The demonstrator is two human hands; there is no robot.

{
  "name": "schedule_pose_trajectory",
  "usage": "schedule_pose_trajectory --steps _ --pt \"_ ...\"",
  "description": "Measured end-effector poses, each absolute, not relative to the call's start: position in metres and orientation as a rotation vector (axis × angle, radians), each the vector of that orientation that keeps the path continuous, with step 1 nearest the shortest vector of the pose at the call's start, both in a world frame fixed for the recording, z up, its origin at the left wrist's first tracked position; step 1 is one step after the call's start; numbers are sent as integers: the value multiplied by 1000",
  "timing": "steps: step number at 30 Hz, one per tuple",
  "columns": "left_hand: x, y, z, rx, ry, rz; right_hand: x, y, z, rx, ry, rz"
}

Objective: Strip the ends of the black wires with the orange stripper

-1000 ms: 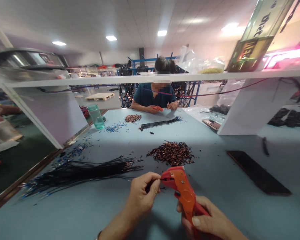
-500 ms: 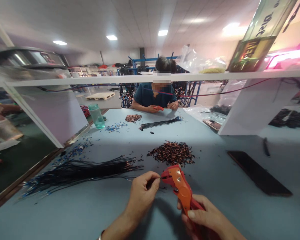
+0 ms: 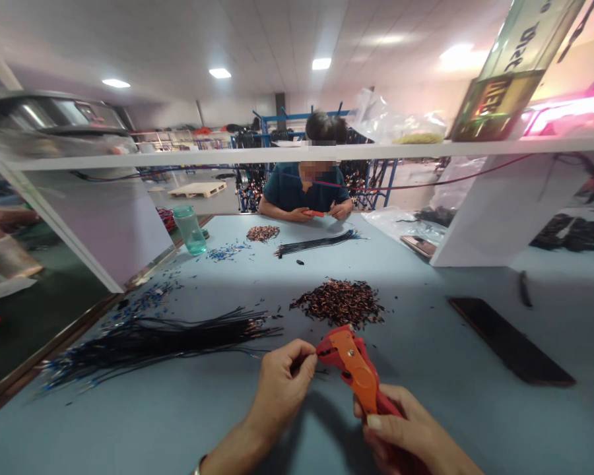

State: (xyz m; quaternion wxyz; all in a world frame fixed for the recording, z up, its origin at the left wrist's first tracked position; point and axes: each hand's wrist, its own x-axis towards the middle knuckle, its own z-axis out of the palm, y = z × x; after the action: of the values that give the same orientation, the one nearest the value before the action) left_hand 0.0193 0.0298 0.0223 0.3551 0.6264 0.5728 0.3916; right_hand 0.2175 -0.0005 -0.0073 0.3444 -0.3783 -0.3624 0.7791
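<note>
My right hand [image 3: 400,425] grips a red and orange wire stripper [image 3: 357,369] by its handles, with the thumb on the near side. Its jaws point left and touch or nearly touch the fingertips of my left hand [image 3: 283,379]. Thumb and forefinger of that hand are pinched on a thin black wire, mostly hidden by the fingers; its end is at the jaws. To the left lies a bundle of black wires [image 3: 178,340] with blue and metal ends. Beyond the tool is a heap of short black and copper-coloured pieces [image 3: 340,302].
A dark phone-like slab [image 3: 509,338] lies at right. Blue scraps [image 3: 148,300] cover the left edge. Across the table [image 3: 143,422], a person [image 3: 304,188] holds an orange tool near a smaller wire bundle [image 3: 319,244]. A bottle [image 3: 191,231] stands far left, and a shelf [image 3: 257,157] spans above.
The wire stripper's jaws have shifted slightly left, closer to my left fingertips. Both hands keep their grips, and the view has moved a little.
</note>
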Motion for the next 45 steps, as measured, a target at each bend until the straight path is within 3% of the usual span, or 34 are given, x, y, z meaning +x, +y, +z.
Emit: schedule_pose_trajectory --steps 28,35,45 --pt "20 33 29 1618 1509 991 213 1 -3 -941 -874 2079" --pt "11 38 28 1482 1547 1110 237 21 6 -883 -689 1927" --pt "16 34 27 1413 1493 1130 228 8 2 -843 -926 2008"
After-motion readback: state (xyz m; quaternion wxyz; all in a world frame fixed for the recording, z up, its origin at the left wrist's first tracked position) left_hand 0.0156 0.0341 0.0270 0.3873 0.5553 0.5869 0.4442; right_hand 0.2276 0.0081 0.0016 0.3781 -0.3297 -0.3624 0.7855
